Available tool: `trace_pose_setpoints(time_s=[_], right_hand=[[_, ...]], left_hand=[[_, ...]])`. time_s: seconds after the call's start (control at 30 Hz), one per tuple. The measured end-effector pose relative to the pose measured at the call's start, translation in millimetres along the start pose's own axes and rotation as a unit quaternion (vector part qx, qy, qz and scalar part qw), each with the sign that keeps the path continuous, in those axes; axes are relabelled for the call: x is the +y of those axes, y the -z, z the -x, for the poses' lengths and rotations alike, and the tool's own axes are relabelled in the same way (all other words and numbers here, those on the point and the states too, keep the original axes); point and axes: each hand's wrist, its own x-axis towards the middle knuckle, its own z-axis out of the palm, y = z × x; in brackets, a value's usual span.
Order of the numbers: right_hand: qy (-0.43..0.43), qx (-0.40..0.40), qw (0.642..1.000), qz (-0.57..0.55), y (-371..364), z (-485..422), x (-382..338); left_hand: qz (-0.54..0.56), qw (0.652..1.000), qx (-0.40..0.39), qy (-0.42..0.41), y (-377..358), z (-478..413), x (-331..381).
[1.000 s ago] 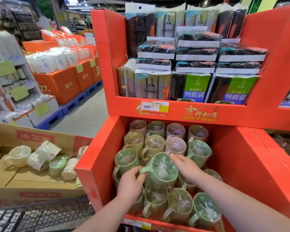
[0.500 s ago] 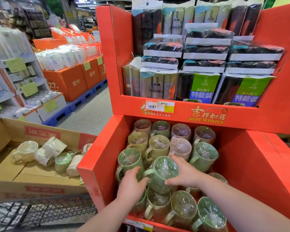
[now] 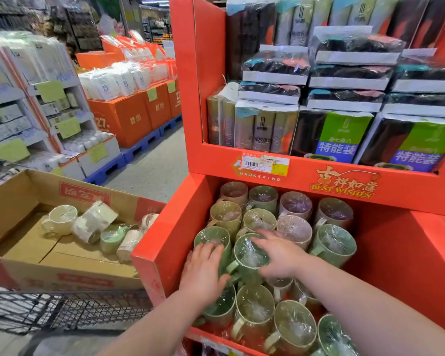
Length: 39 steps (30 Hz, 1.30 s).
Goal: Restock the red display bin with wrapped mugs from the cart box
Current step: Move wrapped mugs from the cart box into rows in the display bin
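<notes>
Hands are both down in the red cardboard display bin (image 3: pixel 162 255), among mugs sealed in clear film. The right hand (image 3: pixel 280 255) has its grip cupped round a pale green wrapped mug (image 3: pixel 249 255), fingers spread over the far rim. The mug stands a little above its neighbours, handle turned toward the left hand (image 3: pixel 203 273). That hand lies just left of the right grip, fingers fairly straight across the film of a second green mug (image 3: pixel 211 236), thumb touching the held mug by its handle. Its own grip is slack and closes on nothing. Beyond the right grip stand rows of olive, pink and green mugs (image 3: pixel 296 204), rims up. Well to the left of both grips a brown cardboard box (image 3: pixel 18 201) rests on a black wire cart (image 3: pixel 62 309), with a cream wrapped mug (image 3: pixel 61 222) and several others lying in it. Above the grips, the red stand's shelf carries stacked dark packs (image 3: pixel 275 65).
</notes>
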Motion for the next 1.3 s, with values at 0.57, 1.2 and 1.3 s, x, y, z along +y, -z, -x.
trace_pose_setpoints(time_s=[0.57, 1.2, 1.3], right_hand=[[-0.009, -0.007, 0.998, 0.062, -8, -2, 0], [0.106, 0.067, 0.986, 0.110, -20, 37, -20], [0.153, 0.085, 0.977, 0.118, -27, 43, -28]], left_hand=[[-0.087, 0.995, -0.030, -0.035, -5, 5, 2], [-0.101, 0.994, 0.036, 0.005, -1, 42, 21], [-0.100, 0.994, 0.047, 0.001, -4, 57, 22]])
